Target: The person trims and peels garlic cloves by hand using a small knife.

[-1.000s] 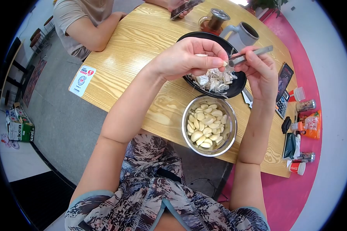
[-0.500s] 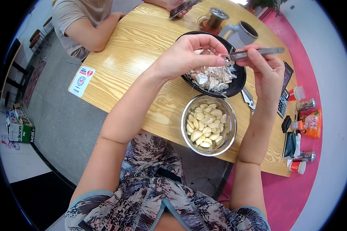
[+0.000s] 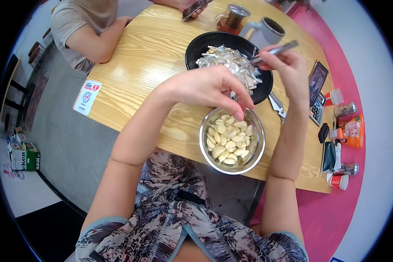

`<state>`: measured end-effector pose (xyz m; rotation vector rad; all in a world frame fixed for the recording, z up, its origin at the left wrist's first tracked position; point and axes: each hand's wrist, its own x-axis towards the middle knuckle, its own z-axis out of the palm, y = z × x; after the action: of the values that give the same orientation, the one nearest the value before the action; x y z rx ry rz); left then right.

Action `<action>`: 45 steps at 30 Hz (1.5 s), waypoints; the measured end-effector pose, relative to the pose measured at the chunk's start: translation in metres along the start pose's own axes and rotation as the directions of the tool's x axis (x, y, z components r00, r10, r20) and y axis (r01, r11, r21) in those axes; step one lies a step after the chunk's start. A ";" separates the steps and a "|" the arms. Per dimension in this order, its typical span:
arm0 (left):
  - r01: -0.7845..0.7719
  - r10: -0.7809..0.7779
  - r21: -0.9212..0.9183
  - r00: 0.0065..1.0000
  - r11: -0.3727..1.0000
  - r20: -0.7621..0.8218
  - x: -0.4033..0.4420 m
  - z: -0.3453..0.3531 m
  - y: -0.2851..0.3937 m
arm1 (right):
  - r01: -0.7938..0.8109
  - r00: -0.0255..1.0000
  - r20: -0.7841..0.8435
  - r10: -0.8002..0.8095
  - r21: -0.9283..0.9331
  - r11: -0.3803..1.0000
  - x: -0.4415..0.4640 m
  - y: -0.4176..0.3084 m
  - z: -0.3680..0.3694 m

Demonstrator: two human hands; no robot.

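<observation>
My left hand [image 3: 216, 89] hangs over the back rim of a steel bowl [image 3: 202, 144], fingers pointing down and slightly apart, with nothing visible between them. Peeled garlic cloves [image 3: 227, 142] fill much of this bowl. My right hand [image 3: 286, 67] grips a slim metal tool [image 3: 280, 47], blurred, its kind unclear. The tool's lower end is over the right side of a black bowl [image 3: 266, 89]. Papery garlic skins [image 3: 231, 63] lie heaped in the black bowl, partly hidden behind my left hand.
Behind the black bowl stand a grey mug [image 3: 266, 32] and a glass teapot [image 3: 236, 19]. A metal-bladed tool [image 3: 277, 105], phone [image 3: 318, 83] and calculator [image 3: 317, 111] lie on the right. Another person [image 3: 89, 35] sits at far left, holding a phone [image 3: 194, 8].
My left hand has come down from beside the metal tool to the steel bowl, and its pinch has loosened. My right hand has moved slightly left with the tool. The view has shifted a little.
</observation>
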<state>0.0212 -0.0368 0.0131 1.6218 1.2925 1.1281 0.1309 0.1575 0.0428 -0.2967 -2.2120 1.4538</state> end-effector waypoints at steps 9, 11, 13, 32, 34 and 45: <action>-0.116 -0.026 -0.277 0.886 0.954 -0.463 0.000 -0.022 -0.017 | -0.114 0.962 0.174 0.210 -0.443 0.889 0.010 0.047 0.015; -0.165 -0.169 -0.607 0.874 0.777 -0.455 0.000 -0.030 -0.028 | -0.078 0.964 0.190 0.185 -0.466 0.881 0.010 0.049 0.015; -0.145 -0.194 -0.672 0.895 0.726 -0.403 -0.001 -0.031 -0.027 | 0.024 0.992 0.128 0.014 -0.290 0.957 0.011 0.046 0.014; -0.273 -0.046 -0.810 0.937 0.519 -0.345 0.009 -0.034 -0.052 | 0.072 0.997 -0.035 -0.072 -0.011 0.997 -0.003 -0.004 0.014; -0.286 -0.088 -0.807 0.920 0.517 -0.382 0.013 -0.028 -0.044 | 0.098 0.993 -0.074 -0.093 0.068 0.993 -0.006 -0.009 0.018; -0.321 -0.086 -0.690 0.870 0.648 -0.485 0.011 -0.022 -0.041 | 0.392 0.917 -0.096 -0.387 0.039 0.919 -0.012 -0.015 0.033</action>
<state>-0.0113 -0.0174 -0.0162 0.8022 0.7701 1.9300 0.1257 0.1193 0.0424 0.0982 -2.0103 1.2553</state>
